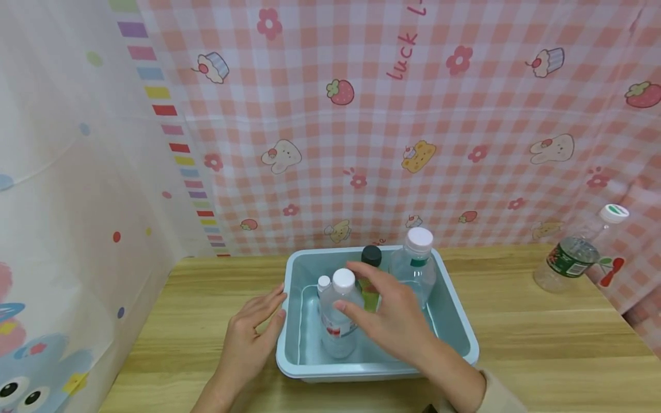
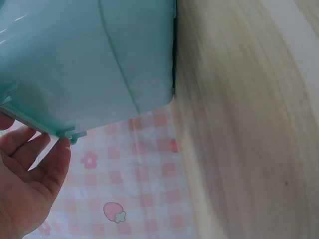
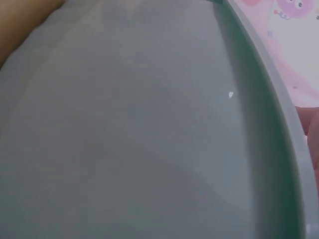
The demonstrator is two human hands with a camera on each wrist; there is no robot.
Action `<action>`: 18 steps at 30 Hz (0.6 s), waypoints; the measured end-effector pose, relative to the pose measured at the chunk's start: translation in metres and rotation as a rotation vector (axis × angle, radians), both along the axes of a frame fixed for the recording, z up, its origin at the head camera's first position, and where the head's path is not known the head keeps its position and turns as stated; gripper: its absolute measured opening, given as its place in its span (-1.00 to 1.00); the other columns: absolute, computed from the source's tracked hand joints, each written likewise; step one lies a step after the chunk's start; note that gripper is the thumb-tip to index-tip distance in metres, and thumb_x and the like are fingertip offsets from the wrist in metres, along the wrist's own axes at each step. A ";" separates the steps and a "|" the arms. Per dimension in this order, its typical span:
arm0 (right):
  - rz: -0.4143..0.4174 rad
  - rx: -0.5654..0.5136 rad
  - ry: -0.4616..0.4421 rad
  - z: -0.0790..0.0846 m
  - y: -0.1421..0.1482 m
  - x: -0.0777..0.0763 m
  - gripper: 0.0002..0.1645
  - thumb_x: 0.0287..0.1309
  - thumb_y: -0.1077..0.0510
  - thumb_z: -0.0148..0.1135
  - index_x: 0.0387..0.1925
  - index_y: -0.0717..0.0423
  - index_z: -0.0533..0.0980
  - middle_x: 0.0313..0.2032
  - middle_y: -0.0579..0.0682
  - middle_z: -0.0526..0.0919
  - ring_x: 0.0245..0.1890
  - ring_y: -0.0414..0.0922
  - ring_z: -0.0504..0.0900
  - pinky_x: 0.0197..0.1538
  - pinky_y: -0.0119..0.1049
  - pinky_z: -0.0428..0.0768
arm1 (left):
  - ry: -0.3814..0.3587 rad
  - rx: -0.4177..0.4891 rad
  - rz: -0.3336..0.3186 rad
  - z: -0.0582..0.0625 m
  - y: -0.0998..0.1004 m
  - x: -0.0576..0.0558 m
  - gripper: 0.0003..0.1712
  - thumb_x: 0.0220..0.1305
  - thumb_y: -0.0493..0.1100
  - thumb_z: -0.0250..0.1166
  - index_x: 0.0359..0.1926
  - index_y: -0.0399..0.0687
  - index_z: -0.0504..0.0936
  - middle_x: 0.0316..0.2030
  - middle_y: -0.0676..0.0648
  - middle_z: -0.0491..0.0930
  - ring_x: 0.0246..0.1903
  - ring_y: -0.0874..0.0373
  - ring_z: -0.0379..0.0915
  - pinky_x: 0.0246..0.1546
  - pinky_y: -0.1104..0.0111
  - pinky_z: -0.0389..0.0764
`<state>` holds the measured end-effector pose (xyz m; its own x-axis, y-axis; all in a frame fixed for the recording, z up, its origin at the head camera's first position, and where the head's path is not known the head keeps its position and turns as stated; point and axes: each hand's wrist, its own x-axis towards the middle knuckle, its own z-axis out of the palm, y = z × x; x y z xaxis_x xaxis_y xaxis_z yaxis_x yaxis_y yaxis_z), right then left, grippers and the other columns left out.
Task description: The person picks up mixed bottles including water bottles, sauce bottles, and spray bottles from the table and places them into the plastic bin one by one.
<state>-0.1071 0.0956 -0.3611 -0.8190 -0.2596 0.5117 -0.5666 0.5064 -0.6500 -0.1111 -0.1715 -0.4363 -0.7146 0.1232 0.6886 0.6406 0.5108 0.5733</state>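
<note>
A pale blue-green plastic basin (image 1: 303,371) stands on the table with several bottles inside. My left hand (image 1: 253,330) touches the basin's left rim with its fingertips; the left wrist view shows those fingers (image 2: 59,158) at the rim's edge. Over the basin, my right hand (image 1: 395,318) has thumb and index finger spread beside a clear white-capped bottle (image 1: 338,338). The thumb overlaps that bottle's shoulder; whether it touches is unclear. Behind are a small white-capped bottle (image 1: 323,282), a dark-capped bottle with yellow-green contents (image 1: 370,298) and a larger clear bottle (image 1: 419,269).
On the table's right side stands a clear bottle with a green label (image 1: 570,258), tilted in view. The wood-patterned table (image 1: 511,344) meets a pink checked cloth (image 1: 310,126) at the back. A white printed sheet (image 1: 77,201) hangs at left.
</note>
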 end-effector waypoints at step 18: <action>-0.044 0.128 0.216 0.021 0.045 0.019 -0.20 -0.04 0.19 0.68 0.29 0.06 0.57 0.13 -0.07 0.73 -0.04 -0.08 0.74 -0.14 -0.14 0.75 | 0.000 0.038 -0.018 -0.001 0.002 0.001 -0.63 0.22 -0.50 0.41 0.07 -0.34 0.76 0.16 -0.18 0.69 0.04 -0.13 0.70 0.19 0.61 0.48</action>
